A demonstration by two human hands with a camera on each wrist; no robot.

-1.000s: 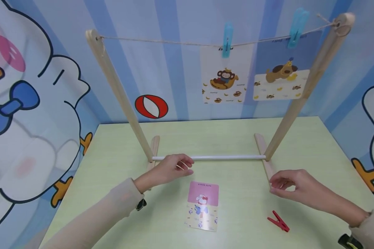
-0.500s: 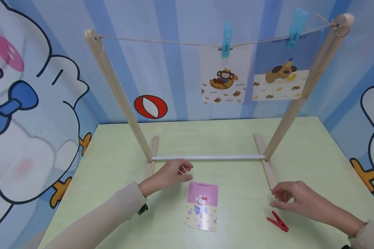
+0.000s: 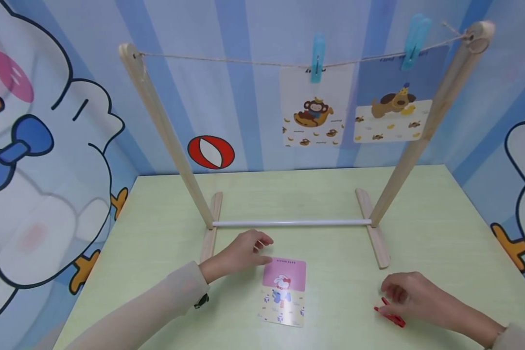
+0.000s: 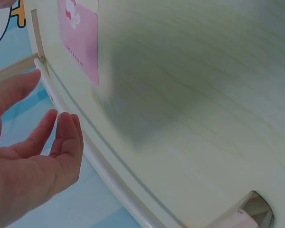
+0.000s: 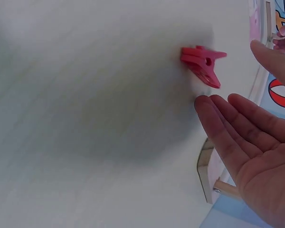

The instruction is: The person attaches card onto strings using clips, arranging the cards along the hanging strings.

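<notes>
A red clothespin (image 5: 202, 61) lies on the table at the front right. Just above it hovers my right hand (image 3: 413, 296), thumb and fingers apart; the right wrist view shows a gap between fingertips and clothespin. My left hand (image 3: 240, 255) is over the top left corner of a pink and cream rabbit card (image 3: 283, 291), which lies flat. Its fingers are loosely bent, with nothing between them. Behind, a monkey card (image 3: 313, 114) and a dog card (image 3: 393, 104) hang from a string (image 3: 227, 60) under blue clothespins (image 3: 317, 58).
A wooden frame spans the table (image 3: 288, 194), with a left post (image 3: 168, 136), a right post (image 3: 428, 126) and a white crossbar (image 3: 293, 223) low between them. Its right foot (image 3: 376, 238) points toward my right hand. Printed walls stand behind and at both sides.
My right hand has come down and nearer to the red clothespin, now partly covering it. The left hand has lowered slightly toward the rabbit card. The cards and clothespins stay put.
</notes>
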